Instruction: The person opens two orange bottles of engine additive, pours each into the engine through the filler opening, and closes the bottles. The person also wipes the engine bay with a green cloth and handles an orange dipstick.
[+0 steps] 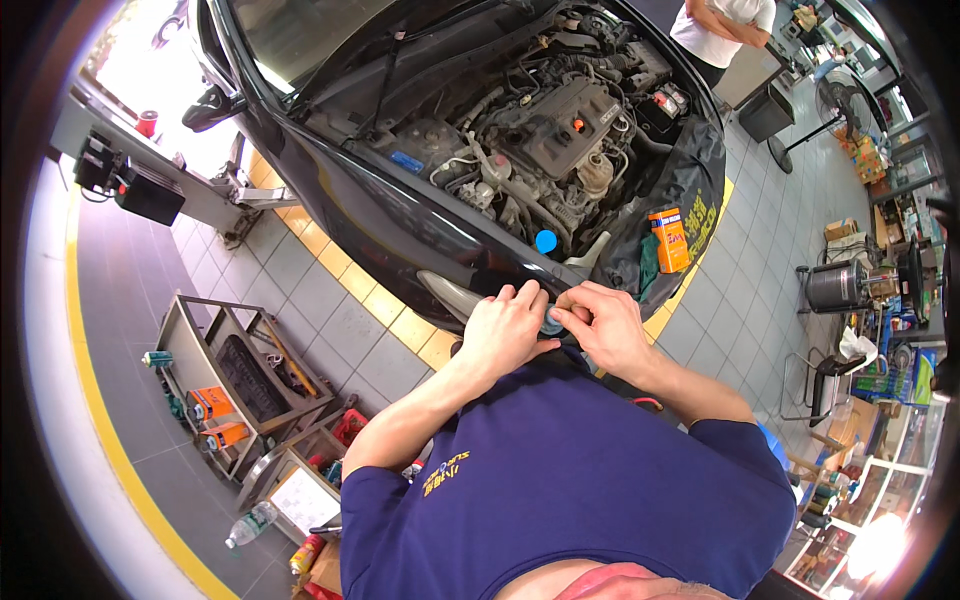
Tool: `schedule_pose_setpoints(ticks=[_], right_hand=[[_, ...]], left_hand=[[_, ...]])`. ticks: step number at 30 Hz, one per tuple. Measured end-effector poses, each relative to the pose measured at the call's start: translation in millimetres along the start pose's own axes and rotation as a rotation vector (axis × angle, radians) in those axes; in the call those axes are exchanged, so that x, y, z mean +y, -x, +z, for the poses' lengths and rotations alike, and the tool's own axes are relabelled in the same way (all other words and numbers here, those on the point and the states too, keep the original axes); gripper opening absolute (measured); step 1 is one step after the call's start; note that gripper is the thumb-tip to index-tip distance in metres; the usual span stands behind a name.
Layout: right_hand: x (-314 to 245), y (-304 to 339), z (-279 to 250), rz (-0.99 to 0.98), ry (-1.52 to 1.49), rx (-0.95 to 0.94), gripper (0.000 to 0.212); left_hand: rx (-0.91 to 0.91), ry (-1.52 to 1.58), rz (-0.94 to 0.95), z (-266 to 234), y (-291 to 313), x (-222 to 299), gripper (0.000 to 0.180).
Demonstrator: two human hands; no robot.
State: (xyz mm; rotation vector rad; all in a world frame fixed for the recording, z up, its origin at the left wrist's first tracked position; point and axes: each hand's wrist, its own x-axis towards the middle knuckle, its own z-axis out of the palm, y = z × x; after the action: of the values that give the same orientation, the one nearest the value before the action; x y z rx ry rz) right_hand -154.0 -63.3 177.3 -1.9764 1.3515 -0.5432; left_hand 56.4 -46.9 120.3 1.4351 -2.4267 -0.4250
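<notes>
In front of my chest, at the front edge of the black car (350, 230), both hands come together. A small blue-grey object (551, 321) shows between my fingers; its kind is mostly hidden. My left hand (505, 328) is curled around its left side, fingers bent. From the other side, my right hand (608, 328) pinches it between thumb and forefinger. Just beyond my hands, a round bright blue cap (545, 241) sits at the near edge of the engine bay. The engine (560, 125) lies exposed under the raised hood.
An orange box (669, 240) and a dark green cloth (650, 262) rest on the black fender cover (690, 170). A tool cart (245, 370) stands at left, a plastic bottle (251, 525) near it. Another person (722, 30) stands beyond the car, arms folded.
</notes>
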Motion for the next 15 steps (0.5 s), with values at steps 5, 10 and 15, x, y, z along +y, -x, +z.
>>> schedule_pose_setpoints(ticks=[5,10,15], right_hand=[[3.2,0.9,2.2,0.001,-0.028,-0.034,0.020],[9.5,-0.4,-2.1,0.020,-0.136,-0.149,0.021],[12.0,4.7,7.8,0.163,-0.272,-0.160,0.019]], left_hand=[[0.029,0.009,-0.072,7.6,3.0,6.8,0.064],[-0.008,0.017,-0.113,7.7,5.1,18.3,0.064],[-0.067,0.036,-0.121,8.3,7.3,28.8,0.072]])
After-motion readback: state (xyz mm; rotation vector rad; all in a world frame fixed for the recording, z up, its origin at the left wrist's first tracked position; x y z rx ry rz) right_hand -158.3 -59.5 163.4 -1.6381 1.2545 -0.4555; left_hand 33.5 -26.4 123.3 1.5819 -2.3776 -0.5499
